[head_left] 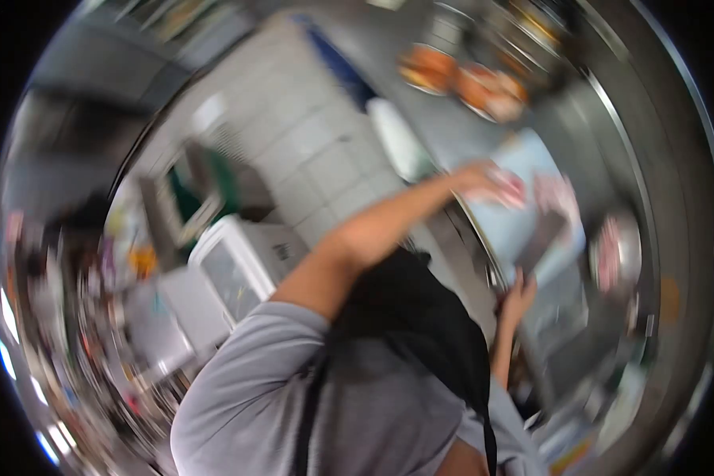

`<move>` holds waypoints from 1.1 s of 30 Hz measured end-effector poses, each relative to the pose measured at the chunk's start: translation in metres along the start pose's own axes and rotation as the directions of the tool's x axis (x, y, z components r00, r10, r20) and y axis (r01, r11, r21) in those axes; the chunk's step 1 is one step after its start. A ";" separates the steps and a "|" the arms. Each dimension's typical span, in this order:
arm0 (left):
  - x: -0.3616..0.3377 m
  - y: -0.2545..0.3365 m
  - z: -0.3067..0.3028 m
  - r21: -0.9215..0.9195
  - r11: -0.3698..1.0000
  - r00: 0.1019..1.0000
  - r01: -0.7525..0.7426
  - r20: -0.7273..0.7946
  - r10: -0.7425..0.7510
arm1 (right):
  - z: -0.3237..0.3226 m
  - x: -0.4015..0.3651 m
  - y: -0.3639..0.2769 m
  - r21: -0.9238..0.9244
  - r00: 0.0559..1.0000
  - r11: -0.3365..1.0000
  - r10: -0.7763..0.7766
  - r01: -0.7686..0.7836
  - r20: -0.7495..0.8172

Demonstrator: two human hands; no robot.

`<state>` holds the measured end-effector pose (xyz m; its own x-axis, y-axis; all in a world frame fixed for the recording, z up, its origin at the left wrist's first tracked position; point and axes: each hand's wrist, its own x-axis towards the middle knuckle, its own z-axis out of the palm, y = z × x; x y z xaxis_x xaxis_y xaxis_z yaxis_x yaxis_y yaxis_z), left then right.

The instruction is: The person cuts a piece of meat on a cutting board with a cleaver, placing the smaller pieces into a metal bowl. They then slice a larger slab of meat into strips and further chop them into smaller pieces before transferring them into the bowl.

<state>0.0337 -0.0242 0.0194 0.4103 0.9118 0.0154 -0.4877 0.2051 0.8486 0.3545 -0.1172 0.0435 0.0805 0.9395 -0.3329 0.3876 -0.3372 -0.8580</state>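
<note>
My left hand (478, 178) reaches over a pale blue cutting board (490, 220), its fingers blurred around a piece of pink-red meat (511, 191). The handle of a wide-bladed knife (543, 239) is in my right hand (518, 297), at the near edge of the board. The blade lies over the board, beside more pale pink meat (559, 198). A metal bowl (628, 247) with pink meat in it stands to the right of the board.
Two bowls of orange food, a left one (428, 68) and a right one (490, 94), stand on the steel counter (432, 119) beyond the board. Clear plastic (559, 305) lies near my right hand. A white container (246, 266) stands at left, by the tiled floor.
</note>
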 end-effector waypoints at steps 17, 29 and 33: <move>-0.009 -0.023 -0.040 0.989 0.064 0.987 0.130 -0.135 0.092 | 0.059 -0.033 -0.111 -0.453 0.917 0.862 -0.345 0.225 -0.201; 0.002 -0.035 -0.031 0.991 0.128 0.992 0.045 -0.059 0.109 | 0.072 0.001 -0.039 -0.209 0.991 0.969 0.136 -0.132 0.005; 0.003 -0.040 -0.032 0.988 0.135 0.987 0.078 -0.095 0.128 | 0.057 -0.017 -0.076 -0.215 0.979 0.967 0.101 -0.139 -0.176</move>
<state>0.0299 -0.0187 -0.0319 0.2694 0.9603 0.0730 0.7275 -0.2525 0.6380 0.2714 -0.1108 0.0926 0.2798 0.8963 -0.3440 0.5606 -0.4434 -0.6994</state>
